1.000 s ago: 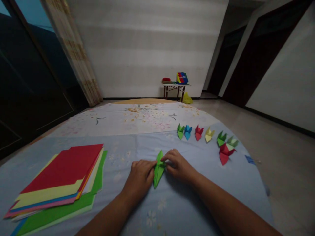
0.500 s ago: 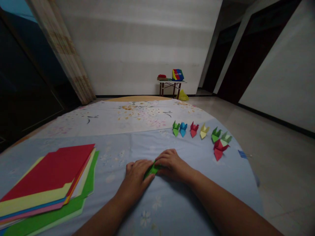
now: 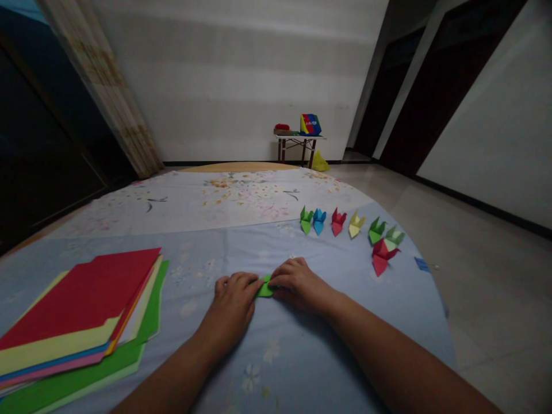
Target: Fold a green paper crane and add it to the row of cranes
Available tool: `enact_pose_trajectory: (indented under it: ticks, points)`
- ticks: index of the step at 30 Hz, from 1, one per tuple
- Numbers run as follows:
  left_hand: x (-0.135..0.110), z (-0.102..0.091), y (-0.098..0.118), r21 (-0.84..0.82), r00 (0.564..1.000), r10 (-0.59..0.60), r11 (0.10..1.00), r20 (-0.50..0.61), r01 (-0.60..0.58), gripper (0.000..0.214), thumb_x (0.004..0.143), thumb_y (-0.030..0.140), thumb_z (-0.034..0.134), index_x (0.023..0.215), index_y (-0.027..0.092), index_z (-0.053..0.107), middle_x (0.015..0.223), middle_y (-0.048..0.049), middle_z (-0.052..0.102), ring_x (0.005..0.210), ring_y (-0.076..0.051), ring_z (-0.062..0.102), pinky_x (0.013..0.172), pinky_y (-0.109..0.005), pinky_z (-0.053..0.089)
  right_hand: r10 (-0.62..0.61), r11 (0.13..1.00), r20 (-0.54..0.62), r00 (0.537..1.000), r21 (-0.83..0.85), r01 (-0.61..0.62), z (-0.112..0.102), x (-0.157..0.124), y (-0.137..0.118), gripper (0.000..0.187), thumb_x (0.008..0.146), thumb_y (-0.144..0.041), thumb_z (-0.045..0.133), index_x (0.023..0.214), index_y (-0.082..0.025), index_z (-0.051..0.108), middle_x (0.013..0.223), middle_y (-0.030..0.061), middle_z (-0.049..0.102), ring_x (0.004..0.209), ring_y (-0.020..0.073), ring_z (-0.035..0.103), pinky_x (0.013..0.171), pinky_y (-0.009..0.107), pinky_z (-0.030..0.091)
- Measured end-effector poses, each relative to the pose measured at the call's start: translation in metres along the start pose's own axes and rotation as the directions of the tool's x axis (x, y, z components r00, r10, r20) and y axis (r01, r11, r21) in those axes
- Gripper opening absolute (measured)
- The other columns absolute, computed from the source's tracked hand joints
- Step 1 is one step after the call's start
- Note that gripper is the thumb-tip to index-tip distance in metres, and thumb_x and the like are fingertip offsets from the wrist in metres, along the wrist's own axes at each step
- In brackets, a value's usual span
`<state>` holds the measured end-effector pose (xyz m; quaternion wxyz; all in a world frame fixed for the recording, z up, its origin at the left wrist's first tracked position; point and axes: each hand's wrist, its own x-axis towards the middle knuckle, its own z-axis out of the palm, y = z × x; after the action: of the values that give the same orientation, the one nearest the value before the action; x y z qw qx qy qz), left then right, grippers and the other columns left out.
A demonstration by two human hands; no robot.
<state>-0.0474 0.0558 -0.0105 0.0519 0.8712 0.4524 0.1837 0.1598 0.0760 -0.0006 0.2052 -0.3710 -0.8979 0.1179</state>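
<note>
A small folded piece of green paper (image 3: 264, 288) lies on the tablecloth between my two hands, partly covered by fingers. My left hand (image 3: 233, 302) grips its left edge with the fingertips. From the other side, my right hand (image 3: 298, 286) has its fingers closed on the paper's right end. Beyond my right hand stand several folded paper birds in a curved row, among them a blue one (image 3: 319, 221), a yellow one (image 3: 356, 225) and a red one (image 3: 383, 256) nearest to me.
A stack of coloured paper sheets, red on top (image 3: 86, 293), lies at the left. The round table wears a blue and white flowered cloth (image 3: 190, 339). A small blue object (image 3: 421, 264) is at its right edge. Against the far wall stands a small table (image 3: 297, 138).
The green paper has gone from slightly raised and tilted to lying flatter. My left thumb has drawn back from its near edge. The view has shifted slightly.
</note>
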Motion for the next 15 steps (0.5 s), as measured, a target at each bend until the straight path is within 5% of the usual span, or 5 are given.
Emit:
enact_pose_trajectory:
  ticks: [15]
  points:
    - [0.0012,-0.0015,-0.0021,-0.102,0.997,0.051,0.994,0.053,-0.045,0.035,0.085,0.027,0.049,0.12,0.021,0.05,0.109,-0.0074,0.057,0.102,-0.022,0.049,0.089,-0.04,0.039,0.03,1.0,-0.037,0.999,0.011,-0.029,0.0068,-0.0006,0.0081,0.015,0.078,-0.033,0.064,0.091,-0.028,0.069,0.088,0.0036,0.06,0.088,0.0183,0.046,0.075,0.032,0.031]
